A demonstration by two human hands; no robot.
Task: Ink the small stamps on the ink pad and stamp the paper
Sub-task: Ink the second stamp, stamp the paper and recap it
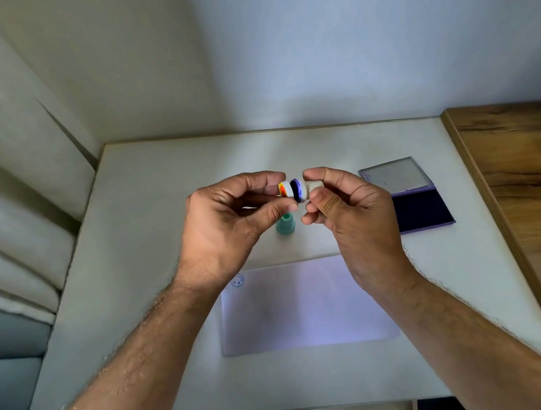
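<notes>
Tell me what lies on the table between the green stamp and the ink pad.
Head view: nothing visible on the table between green stamp and ink pad; the right hand hides most of it.

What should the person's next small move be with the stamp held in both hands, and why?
Probably draw the cap away with the left hand, then carry the white stamp in the right hand to the open ink pad. The stamp's blue face already shows in the gap, and the paper bears only one print near its corner.
</notes>
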